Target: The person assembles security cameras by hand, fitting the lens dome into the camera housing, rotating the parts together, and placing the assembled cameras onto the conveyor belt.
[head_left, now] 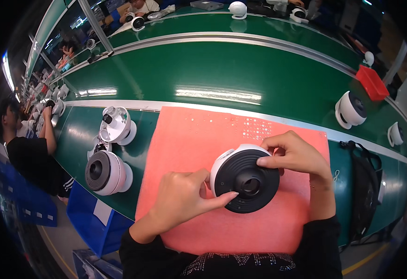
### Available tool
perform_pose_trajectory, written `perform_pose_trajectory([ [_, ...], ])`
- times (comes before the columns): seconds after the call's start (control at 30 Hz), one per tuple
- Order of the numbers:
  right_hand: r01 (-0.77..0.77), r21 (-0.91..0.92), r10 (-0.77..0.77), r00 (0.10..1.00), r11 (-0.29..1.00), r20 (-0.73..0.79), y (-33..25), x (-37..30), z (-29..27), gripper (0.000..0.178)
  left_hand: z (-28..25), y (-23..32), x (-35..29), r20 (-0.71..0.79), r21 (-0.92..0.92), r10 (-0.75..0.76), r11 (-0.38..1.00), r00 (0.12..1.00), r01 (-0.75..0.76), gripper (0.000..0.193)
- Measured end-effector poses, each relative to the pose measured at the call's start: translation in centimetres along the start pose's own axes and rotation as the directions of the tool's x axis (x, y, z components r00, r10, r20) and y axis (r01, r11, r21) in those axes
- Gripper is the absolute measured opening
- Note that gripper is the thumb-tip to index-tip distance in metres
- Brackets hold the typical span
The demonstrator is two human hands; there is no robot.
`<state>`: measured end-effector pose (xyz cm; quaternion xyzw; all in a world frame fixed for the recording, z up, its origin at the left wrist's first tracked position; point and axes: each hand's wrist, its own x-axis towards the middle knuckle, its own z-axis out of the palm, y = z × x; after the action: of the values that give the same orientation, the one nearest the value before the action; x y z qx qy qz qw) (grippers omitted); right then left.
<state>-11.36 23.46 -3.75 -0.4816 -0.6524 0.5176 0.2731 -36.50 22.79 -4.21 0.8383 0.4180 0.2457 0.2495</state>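
A round white security camera with a black ringed face (229,176) is held between my two hands over a pink foam mat (175,144). My left hand (182,197) grips its left side, the thumb lying across the black face just below the lens. On the upper right edge, my right hand (294,156) holds on with its thumb on the black rim and its fingers behind. The camera's face is tilted up toward me, and its back and base are hidden. Rows of small shiny round pieces (257,128) lie on the mat's far part.
Left of the mat stand an assembled camera (105,172) and an open white housing (118,125). More cameras (351,110) and a red bin (372,83) are at the right. A black bag (365,190) lies right of the mat. A co-worker (31,149) sits at the left near a blue bin (89,218).
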Motion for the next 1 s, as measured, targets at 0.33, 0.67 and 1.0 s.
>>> perform_pose_trajectory([
  [0.33, -0.042, -0.470, -0.060, 0.978, 0.881, -0.198, 1.0, 0.7, 1.5, 0.046, -0.2, -1.3, 1.5, 0.342, 0.080, -0.184, 0.983, 0.921, 0.167, 0.038],
  [0.67, 0.029, -0.721, -0.232, 0.955, 0.693, -0.184, 0.8, 0.2, 1.6, 0.040, -0.3, -1.2, 1.9, 0.383, 0.094, -0.204, 0.979, 0.901, 0.182, 0.036],
  [1.0, 0.011, -0.630, -0.191, 0.957, 0.777, -0.219, 0.6, -0.2, 2.3, 0.038, -0.4, -0.8, 2.0, 0.404, 0.135, -0.240, 0.970, 0.883, 0.202, 0.051],
])
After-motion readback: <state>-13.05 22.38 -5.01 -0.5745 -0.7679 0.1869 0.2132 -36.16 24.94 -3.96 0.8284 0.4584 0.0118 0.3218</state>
